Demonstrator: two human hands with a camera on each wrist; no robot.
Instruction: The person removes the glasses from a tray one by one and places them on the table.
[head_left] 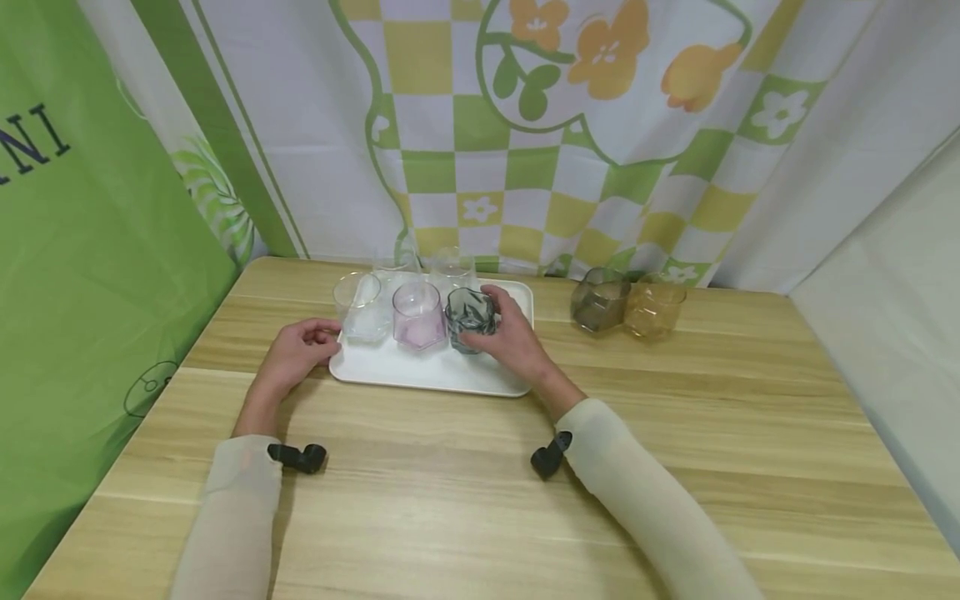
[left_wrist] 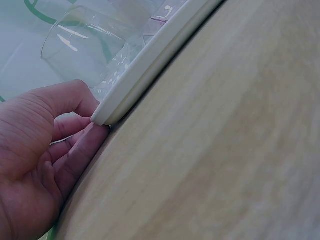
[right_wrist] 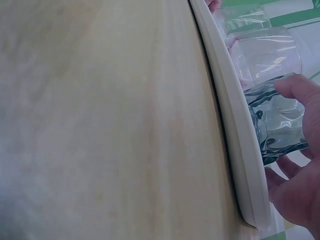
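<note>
A white tray [head_left: 427, 375] lies on the wooden table, holding several glasses. My left hand [head_left: 294, 354] pinches the tray's left rim, seen close up in the left wrist view with fingertips at the tray corner [left_wrist: 107, 112]. With thumb and fingers around it, my right hand [head_left: 517, 340] grips a smoky grey-green wavy glass [head_left: 470, 310] standing upright on the tray's right part. A pinkish-purple glass [head_left: 418, 321] is just left of it, and a clear glass [head_left: 365, 321] stands near my left hand. Behind are two more clear glasses [head_left: 453, 265], partly hidden.
Right of the tray, a dark grey glass [head_left: 600, 300] and an amber glass [head_left: 656, 307] stand side by side on the table [head_left: 420, 492]. A patterned curtain [head_left: 480, 175] hangs along the back edge, with green cloth [head_left: 97, 275] at left.
</note>
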